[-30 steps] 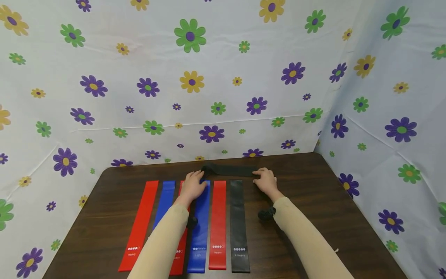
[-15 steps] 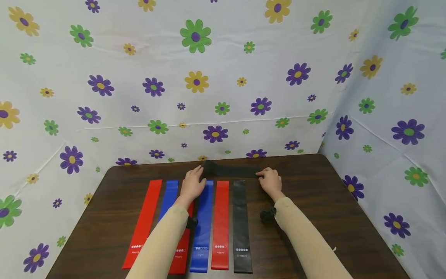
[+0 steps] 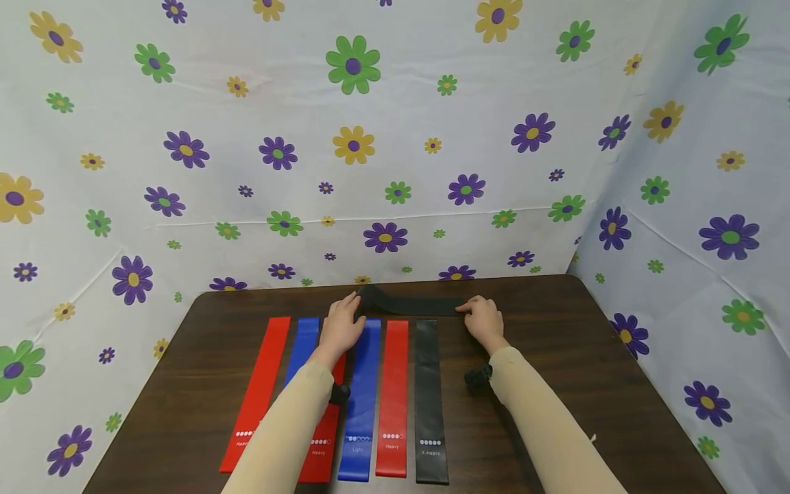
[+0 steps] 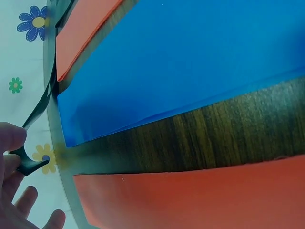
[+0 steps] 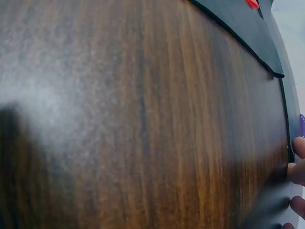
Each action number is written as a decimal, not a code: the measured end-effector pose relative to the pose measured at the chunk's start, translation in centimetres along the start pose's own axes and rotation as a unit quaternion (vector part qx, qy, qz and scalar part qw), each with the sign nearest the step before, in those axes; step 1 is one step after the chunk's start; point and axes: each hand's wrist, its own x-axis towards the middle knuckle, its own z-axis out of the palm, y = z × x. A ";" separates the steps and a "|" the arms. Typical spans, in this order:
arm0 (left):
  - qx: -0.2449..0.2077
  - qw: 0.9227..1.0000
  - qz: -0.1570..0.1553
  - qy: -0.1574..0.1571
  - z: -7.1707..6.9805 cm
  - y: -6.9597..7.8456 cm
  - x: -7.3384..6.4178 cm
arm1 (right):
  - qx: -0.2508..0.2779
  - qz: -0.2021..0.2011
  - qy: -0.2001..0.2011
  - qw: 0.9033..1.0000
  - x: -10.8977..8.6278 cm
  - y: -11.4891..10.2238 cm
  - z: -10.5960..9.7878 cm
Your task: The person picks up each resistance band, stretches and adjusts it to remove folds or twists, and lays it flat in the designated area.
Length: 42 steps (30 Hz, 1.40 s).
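Note:
A black resistance band (image 3: pixel 420 306) lies crosswise along the back of the table, its left end raised in a curl. My left hand (image 3: pixel 341 329) pinches that end; in the left wrist view, the curled tip pokes out between thumb and fingers (image 4: pixel 29 194). At the band's right end, the thumb and index finger of my right hand (image 3: pixel 485 321) pinch the edge, also visible in the right wrist view beside the black strip (image 5: pixel 287 119). Below my left hand run a blue band marked Light (image 3: pixel 361 405) and a red Heavy band (image 3: pixel 321 453), partly hidden by my arm.
Farther right in the row lie another red Heavy band (image 3: pixel 393 398) and a black X-Heavy band (image 3: pixel 428 398). To the left are a red band (image 3: pixel 262 377) and a blue one (image 3: pixel 306 336). Flowered cloth (image 3: pixel 407 137) hangs behind the brown table (image 3: pixel 555 357).
The head view has shifted slightly, moving the scene rightward. My left hand has moved a little left relative to the bands, and my right fingers have closed into a pinch at the black band's end.

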 end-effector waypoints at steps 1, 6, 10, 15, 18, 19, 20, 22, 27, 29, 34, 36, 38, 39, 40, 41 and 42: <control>0.001 1.000 0.001 0.000 0.0 0.0 0.0 | -0.003 0.000 0.002 1.000 0.0 0.0 0.1; 0.008 1.000 0.001 -0.001 0.0 0.2 0.1 | -0.016 -0.004 0.018 1.000 0.0 0.5 0.4; 0.013 1.000 0.002 -0.001 -0.1 0.2 0.1 | 0.009 -0.009 0.031 0.999 -0.1 0.7 0.6; 0.019 1.000 0.004 -0.006 -0.1 0.1 0.0 | 0.100 -0.019 0.052 0.993 -0.2 1.0 0.6; 0.018 1.000 0.010 0.000 -0.1 -0.1 0.0 | 0.159 -0.032 0.065 0.985 -0.2 1.1 0.5; 0.016 1.000 0.014 0.005 -0.2 -0.2 0.0 | 0.178 -0.034 0.070 0.981 -0.1 1.1 0.4; 0.016 1.000 0.019 0.010 -0.2 -0.3 0.0 | 0.193 -0.039 0.076 0.978 -0.1 1.1 0.4; 0.011 0.999 0.030 0.026 -0.2 -0.5 0.1 | 0.220 -0.043 0.088 0.971 -0.1 1.0 0.2; -0.010 0.994 0.063 0.094 -0.7 -0.7 0.1 | 0.275 -0.041 0.103 0.955 -0.2 0.6 -0.7; -0.016 0.990 0.075 0.118 -1.3 -0.7 0.0 | 0.288 -0.034 0.106 0.951 -0.2 0.4 -1.2; -0.017 0.986 0.078 0.144 -2.7 -0.7 -0.5 | 0.315 -0.011 0.108 0.943 -0.3 -0.1 -2.6; -0.021 0.986 0.077 0.149 -3.1 -0.8 -0.6 | 0.333 -0.004 0.108 0.937 -0.5 -0.3 -3.0; -0.029 0.984 0.080 0.155 -3.4 -0.8 -0.8 | 0.352 0.001 0.106 0.930 -0.7 -0.4 -3.4; -0.033 0.983 0.083 0.157 -3.5 -0.8 -1.0 | 0.360 0.002 0.104 0.927 -0.9 -0.5 -3.5; -0.037 0.983 0.087 0.160 -3.6 -0.7 -1.2 | 0.368 0.004 0.103 0.924 -1.1 -0.6 -3.7; -0.041 0.982 0.092 0.162 -3.7 -0.7 -1.4 | 0.378 0.007 0.101 0.920 -1.3 -0.6 -3.8; -0.045 0.981 0.097 0.164 -3.7 -0.7 -1.6 | 0.388 0.011 0.099 0.916 -1.6 -0.6 -3.9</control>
